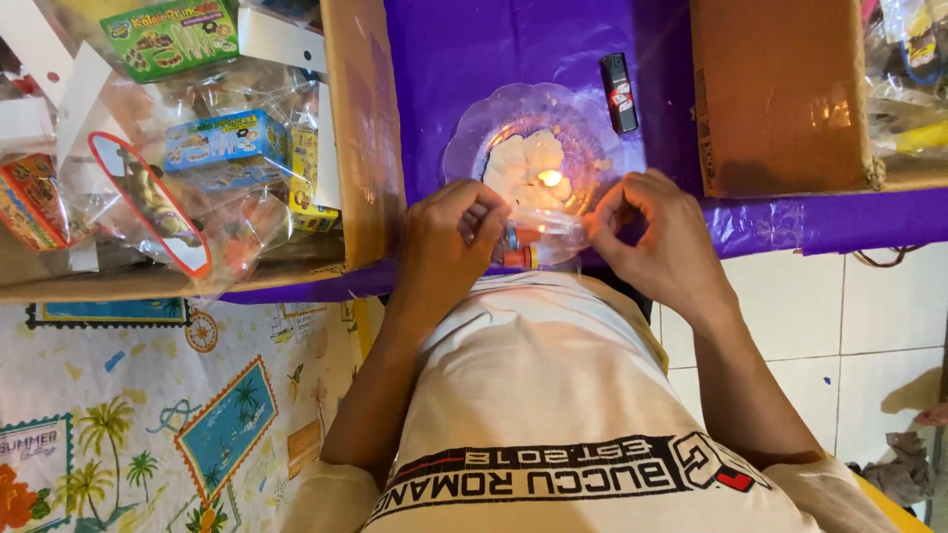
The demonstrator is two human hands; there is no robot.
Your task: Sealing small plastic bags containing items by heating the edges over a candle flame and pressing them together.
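Pinching a small clear plastic packet [528,242] at both ends, left hand [444,247] and right hand [662,237] each gripping an edge, just over the near rim of the clear plate [474,138]. Best kept taut and level, edge close to the candle flame [550,179], fingertips well back. Beyond, black lighter [620,92] on purple-covered counter [494,44].
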